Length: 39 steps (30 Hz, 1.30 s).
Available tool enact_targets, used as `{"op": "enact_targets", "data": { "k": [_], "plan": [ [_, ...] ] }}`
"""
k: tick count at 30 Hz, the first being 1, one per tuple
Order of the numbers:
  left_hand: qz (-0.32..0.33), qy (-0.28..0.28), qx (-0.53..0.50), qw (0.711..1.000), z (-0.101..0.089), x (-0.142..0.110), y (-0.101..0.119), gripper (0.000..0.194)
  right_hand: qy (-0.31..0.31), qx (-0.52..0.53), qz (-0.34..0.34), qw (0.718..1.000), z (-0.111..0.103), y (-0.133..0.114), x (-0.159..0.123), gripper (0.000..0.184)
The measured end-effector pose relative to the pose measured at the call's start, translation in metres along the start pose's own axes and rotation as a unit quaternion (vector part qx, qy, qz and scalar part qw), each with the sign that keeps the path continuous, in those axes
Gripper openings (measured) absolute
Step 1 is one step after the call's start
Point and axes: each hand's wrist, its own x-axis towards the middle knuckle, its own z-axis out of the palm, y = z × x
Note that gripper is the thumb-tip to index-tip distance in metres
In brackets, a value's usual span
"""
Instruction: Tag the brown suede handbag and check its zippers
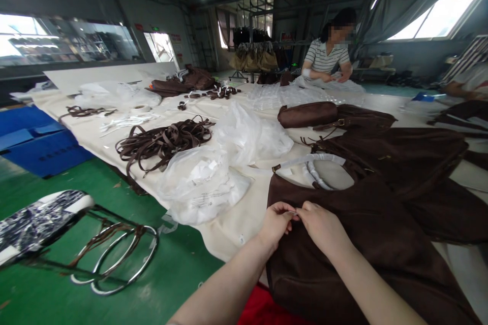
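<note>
1. By the left hand, a small pale piece appears to be pinched, the grip nearly closed; it could be dropped if pressure were eased, being so slight.
2. The right hand is brought against it with fingers bent; its fingertips are hidden, so whether anything is gripped cannot be told. A poor hold could be caused by such crowding.
3. The dark brown bag is laid beneath both hands, spread towards four o'clock on the counter. Its soft cloth could be rucked or dragged by the forearms.
4. At one o'clock from the hands, the white-wrapped handle could be snagged (loose wrapping is easily caught) if the bag were pulled.
5. At ten o'clock, clear plastic bags are heaped near the counter's edge; by a sweeping left arm, they could be knocked to the green floor.
</note>
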Motion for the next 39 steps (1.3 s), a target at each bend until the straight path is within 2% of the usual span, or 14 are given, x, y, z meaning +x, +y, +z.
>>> {"op": "enact_targets", "data": {
  "k": [5, 9, 11, 14, 16, 18, 21, 23, 25, 27, 28, 30, 34, 39],
  "plan": [
    [-0.002, -0.005, 0.027, 1.0, 0.0, 0.0, 0.0, 0.017, 0.0, 0.0, 0.01, 1.0, 0.0, -0.001, 0.0, 0.022],
    [0.011, -0.007, 0.06, 0.998, 0.0, 0.004, -0.007, 0.015, 0.019, 0.056, 0.025, 0.998, -0.005, -0.001, -0.008, 0.021],
    [0.01, -0.009, 0.068, 0.998, -0.002, 0.004, -0.009, 0.021, 0.062, 0.107, 0.026, 0.992, -0.012, 0.0, -0.024, 0.02],
    [0.005, -0.02, 0.084, 0.996, -0.004, 0.003, -0.007, 0.026, 0.174, 0.155, 0.06, 0.971, -0.028, 0.015, -0.069, 0.02],
    [0.011, -0.03, 0.098, 0.995, -0.004, -0.001, -0.003, 0.03, 0.252, 0.14, 0.128, 0.949, -0.039, 0.037, -0.109, 0.019],
    [0.025, -0.03, 0.121, 0.992, -0.004, -0.005, 0.001, 0.034, 0.309, 0.093, 0.236, 0.916, -0.048, 0.066, -0.152, 0.018],
    [0.021, -0.024, 0.171, 0.985, -0.007, -0.002, 0.005, 0.042, 0.352, 0.001, 0.427, 0.833, -0.054, 0.117, -0.22, 0.027],
    [0.009, -0.027, 0.2, 0.979, -0.009, 0.005, 0.005, 0.048, 0.327, -0.046, 0.532, 0.779, -0.052, 0.149, -0.26, 0.038],
    [0.004, -0.033, 0.218, 0.975, -0.012, 0.011, 0.005, 0.051, 0.248, -0.017, 0.61, 0.752, -0.045, 0.175, -0.292, 0.049],
    [0.014, -0.037, 0.229, 0.973, -0.014, 0.014, 0.005, 0.051, 0.175, 0.062, 0.654, 0.733, -0.035, 0.193, -0.31, 0.052],
    [0.019, -0.038, 0.234, 0.971, -0.014, 0.014, 0.005, 0.05, 0.155, 0.098, 0.662, 0.727, -0.031, 0.199, -0.315, 0.053],
    [0.027, -0.039, 0.245, 0.968, -0.016, 0.016, 0.004, 0.05, 0.159, 0.159, 0.655, 0.721, -0.023, 0.207, -0.32, 0.054],
    [0.047, -0.046, 0.266, 0.962, -0.019, 0.021, -0.001, 0.049, 0.241, 0.255, 0.621, 0.701, -0.02, 0.216, -0.317, 0.049],
    [0.051, -0.05, 0.27, 0.96, -0.019, 0.023, -0.003, 0.053, 0.281, 0.298, 0.591, 0.695, -0.026, 0.217, -0.306, 0.046]
  ]
}}
